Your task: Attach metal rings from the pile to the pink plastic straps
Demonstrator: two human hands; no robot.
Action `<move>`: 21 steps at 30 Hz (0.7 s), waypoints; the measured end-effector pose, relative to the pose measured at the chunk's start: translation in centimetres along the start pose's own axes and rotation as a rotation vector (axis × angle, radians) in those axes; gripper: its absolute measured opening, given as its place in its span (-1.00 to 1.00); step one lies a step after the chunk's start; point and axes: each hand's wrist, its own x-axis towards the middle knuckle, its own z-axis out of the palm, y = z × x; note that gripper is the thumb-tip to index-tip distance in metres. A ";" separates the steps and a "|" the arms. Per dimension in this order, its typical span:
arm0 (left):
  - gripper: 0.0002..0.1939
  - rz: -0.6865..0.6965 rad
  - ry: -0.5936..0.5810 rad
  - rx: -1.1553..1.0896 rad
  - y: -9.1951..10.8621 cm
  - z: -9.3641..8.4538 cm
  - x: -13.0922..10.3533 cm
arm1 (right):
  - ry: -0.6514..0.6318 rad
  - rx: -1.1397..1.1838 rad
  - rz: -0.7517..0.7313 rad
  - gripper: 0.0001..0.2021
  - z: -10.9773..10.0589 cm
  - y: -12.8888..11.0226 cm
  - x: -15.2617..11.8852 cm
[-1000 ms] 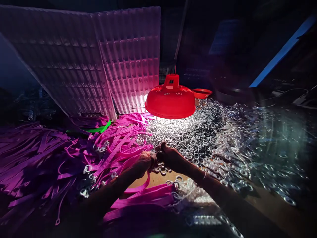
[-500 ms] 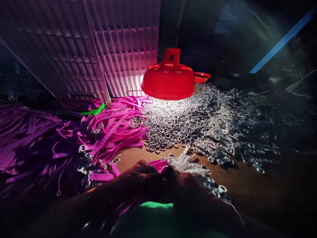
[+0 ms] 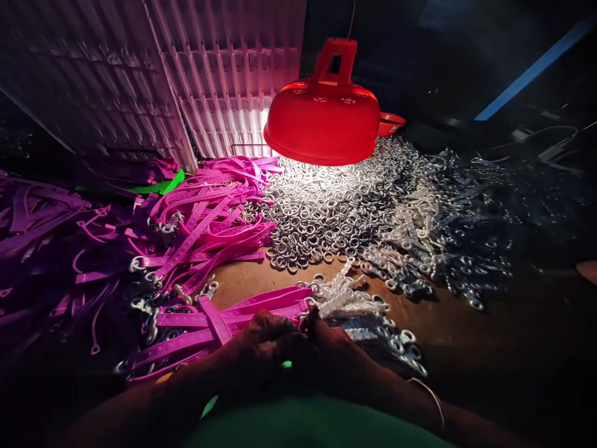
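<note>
My left hand and my right hand are close together in shadow at the lower middle, fingers bent and pinched inward. What lies between the fingers is too dark to make out. Just beyond them, pink straps with metal end rings lie on the brown table. Close past my right fingertips are pale metal chain pieces with rings. More pink straps, some carrying metal clips, are heaped to the left of my hands.
A red lamp hangs low over a big pile of metal rings. Ribbed pale panels stand behind. A green item shows among the straps, and a small red dish is behind the lamp. More chain pieces spread rightward.
The view has tilted, so the lamp and piles appear higher. My hands now sit nearer my body, and pink straps show on the table beyond them.
</note>
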 end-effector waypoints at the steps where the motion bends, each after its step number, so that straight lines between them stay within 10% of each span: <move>1: -0.58 -0.014 -0.011 0.000 -0.1 -0.1 0.2 | -0.040 -0.003 -0.007 -0.68 -0.1 0.0 -0.1; 14: -0.61 -0.058 -0.044 -0.113 -0.9 -0.7 0.0 | -0.153 -0.165 -0.056 -0.83 -1.3 -1.5 0.5; 21: -0.69 0.040 -0.054 0.454 3.0 -4.5 -1.5 | -0.053 -0.071 -0.033 -0.73 -1.6 0.2 -0.6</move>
